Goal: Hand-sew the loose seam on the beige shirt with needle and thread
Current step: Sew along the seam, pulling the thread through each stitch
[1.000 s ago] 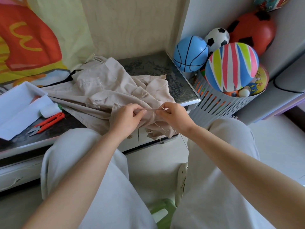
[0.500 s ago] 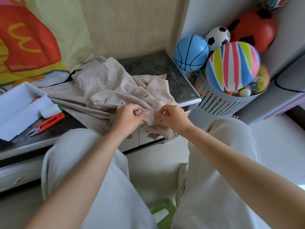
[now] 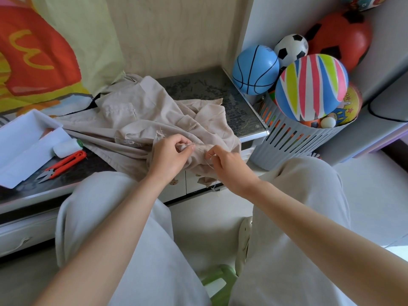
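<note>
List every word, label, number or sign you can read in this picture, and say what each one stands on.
"M"-like yellow double arch, lying sideways: on the red patch of the printed sheet.
Small dark print near the top of the blue ball: too blurred to read.
Dark marks on the tabletop: too blurred to read.
Nothing else legible.
</note>
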The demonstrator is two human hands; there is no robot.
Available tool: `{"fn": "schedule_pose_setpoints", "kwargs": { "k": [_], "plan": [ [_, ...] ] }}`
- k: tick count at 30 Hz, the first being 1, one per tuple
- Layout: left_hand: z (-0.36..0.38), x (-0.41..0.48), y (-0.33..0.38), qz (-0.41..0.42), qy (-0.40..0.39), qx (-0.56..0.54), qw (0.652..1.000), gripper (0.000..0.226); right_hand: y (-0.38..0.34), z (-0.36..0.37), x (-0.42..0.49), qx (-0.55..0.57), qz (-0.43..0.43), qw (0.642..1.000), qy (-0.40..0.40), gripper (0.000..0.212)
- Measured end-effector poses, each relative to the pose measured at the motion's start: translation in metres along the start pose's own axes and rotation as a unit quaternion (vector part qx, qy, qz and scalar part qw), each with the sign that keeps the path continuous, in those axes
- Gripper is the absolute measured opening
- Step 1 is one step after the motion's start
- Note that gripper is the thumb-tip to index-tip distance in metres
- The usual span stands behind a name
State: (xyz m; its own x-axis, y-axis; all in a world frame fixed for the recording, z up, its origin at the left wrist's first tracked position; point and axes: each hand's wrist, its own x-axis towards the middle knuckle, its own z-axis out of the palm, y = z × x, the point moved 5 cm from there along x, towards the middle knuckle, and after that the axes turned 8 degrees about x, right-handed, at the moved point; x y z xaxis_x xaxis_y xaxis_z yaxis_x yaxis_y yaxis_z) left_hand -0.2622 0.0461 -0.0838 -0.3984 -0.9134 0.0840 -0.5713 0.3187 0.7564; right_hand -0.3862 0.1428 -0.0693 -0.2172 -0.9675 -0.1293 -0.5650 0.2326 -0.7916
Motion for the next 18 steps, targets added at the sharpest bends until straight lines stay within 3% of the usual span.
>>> {"fn": "schedule_pose_setpoints", "kwargs": {
  "k": [18],
  "plan": [
    [0.006,-0.008,0.006,0.010,-0.057,-0.006,0.998,0.018,-0.005,0.013,0.012,-0.032,0.009,0.998,0.059,0.020]
  ]
}}
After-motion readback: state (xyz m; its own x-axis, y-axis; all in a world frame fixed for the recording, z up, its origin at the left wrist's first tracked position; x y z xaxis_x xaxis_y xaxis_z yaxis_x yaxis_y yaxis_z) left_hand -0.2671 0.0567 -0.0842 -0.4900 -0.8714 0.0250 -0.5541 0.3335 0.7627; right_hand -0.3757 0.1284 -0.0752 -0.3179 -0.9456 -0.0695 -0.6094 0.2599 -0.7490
